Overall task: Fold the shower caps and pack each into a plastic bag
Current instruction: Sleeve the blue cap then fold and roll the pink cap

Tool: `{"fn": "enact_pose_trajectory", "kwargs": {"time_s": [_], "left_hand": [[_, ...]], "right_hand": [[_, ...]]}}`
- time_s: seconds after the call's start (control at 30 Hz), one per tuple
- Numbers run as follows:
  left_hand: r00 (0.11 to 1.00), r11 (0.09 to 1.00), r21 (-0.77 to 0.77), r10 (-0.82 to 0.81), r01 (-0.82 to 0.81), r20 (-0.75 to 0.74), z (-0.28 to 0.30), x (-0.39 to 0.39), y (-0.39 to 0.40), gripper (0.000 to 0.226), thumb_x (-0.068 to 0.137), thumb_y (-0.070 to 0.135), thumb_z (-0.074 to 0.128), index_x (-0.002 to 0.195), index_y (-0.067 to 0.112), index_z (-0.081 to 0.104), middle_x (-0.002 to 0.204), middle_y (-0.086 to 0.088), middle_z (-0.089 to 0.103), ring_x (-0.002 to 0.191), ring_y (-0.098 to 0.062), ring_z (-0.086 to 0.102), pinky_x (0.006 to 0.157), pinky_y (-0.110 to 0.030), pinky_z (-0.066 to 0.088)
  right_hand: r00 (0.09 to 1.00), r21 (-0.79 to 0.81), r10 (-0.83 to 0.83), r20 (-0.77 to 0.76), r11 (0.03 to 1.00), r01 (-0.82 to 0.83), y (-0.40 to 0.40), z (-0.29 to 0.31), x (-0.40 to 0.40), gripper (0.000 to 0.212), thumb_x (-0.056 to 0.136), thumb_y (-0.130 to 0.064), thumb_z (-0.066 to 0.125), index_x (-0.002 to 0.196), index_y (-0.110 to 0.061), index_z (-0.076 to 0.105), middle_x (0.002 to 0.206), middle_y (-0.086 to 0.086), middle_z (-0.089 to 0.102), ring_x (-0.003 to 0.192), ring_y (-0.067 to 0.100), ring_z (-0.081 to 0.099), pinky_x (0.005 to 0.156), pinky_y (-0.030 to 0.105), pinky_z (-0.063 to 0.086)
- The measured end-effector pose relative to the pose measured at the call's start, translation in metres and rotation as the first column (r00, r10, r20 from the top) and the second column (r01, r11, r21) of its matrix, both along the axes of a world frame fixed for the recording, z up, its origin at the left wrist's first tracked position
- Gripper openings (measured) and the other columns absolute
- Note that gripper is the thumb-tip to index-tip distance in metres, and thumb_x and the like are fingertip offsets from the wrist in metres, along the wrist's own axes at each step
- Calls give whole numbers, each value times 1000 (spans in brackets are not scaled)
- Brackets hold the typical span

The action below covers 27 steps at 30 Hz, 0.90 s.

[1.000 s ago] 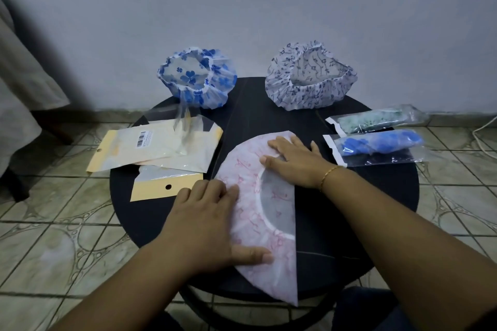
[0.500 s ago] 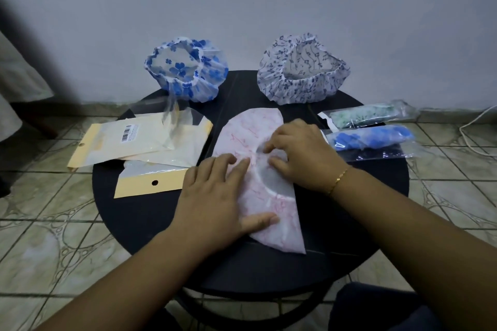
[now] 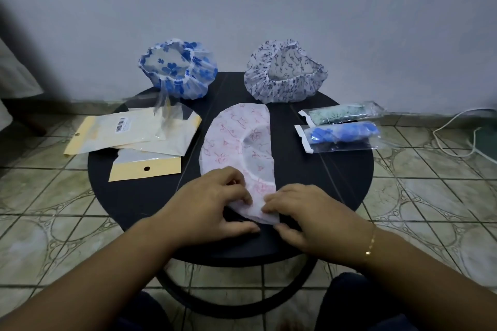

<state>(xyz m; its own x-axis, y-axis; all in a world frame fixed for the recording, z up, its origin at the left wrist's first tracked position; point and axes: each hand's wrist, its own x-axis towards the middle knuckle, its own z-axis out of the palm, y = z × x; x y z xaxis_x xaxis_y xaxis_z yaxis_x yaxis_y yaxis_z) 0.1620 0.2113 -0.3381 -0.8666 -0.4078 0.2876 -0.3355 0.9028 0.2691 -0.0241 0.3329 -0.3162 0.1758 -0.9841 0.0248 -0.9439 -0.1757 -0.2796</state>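
Pink shower cap (image 3: 236, 148) lies folded in half on the bench (image 3: 309, 212), and I see the left hand (image 3: 212, 207) and right hand (image 3: 306, 217) each pinch its near tip in a closed grip, ready, I think, to roll it toward the far end.

Only one printed mark visible: a barcode label (image 3: 121, 125) on the topmost cream plastic bag (image 3: 113, 133), far forward and to the left of the left hand (image 3: 215, 201). Bars discernible, digits too small to read. No other legible words, brands or numbers anywhere.
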Motion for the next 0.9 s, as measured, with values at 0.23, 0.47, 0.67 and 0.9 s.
{"fn": "enact_pose_trajectory", "kwargs": {"time_s": [0.23, 0.47, 0.67, 0.9], "left_hand": [[996, 994, -100, 43, -51, -82, -6, -2, 13, 40, 84, 60, 47, 87, 28, 72, 80, 10, 56, 70, -8, 56, 48, -26, 49], [991, 992, -5, 128, -128, -47, 0, -8, 10, 55, 85, 62, 32, 81, 25, 71, 76, 11, 57, 74, -7, 52, 62, -21, 38], [955, 900, 322, 279, -295, 97, 14, -13, 5, 27, 76, 60, 62, 75, 35, 70, 79, 17, 62, 79, -1, 55, 69, -18, 43], [927, 782, 511, 365, -358, 89, 20, -22, 0, 26, 71, 41, 78, 83, 25, 62, 66, 10, 59, 59, -2, 50, 57, -20, 37]], "right_hand": [[982, -46, -132, 136, 989, 139, -7, -2, 4, 43, 82, -46, 36, 103, -27, 69, 96, -6, 64, 98, 9, 54, 86, 23, 36], [941, 87, -239, 239, 971, 225, -9, 0, 3, 28, 79, -44, 67, 105, -35, 61, 101, -7, 57, 96, 7, 53, 83, 17, 42], [590, 236, -459, 664, 878, 418, -21, 0, 4, 8, 79, -15, 72, 87, -15, 69, 77, -5, 67, 69, 1, 59, 59, 2, 41], [563, 228, -527, 637, 826, 515, -37, -3, 3, 20, 72, -15, 78, 77, -20, 59, 70, -5, 58, 61, 5, 52, 57, 15, 40]]}}
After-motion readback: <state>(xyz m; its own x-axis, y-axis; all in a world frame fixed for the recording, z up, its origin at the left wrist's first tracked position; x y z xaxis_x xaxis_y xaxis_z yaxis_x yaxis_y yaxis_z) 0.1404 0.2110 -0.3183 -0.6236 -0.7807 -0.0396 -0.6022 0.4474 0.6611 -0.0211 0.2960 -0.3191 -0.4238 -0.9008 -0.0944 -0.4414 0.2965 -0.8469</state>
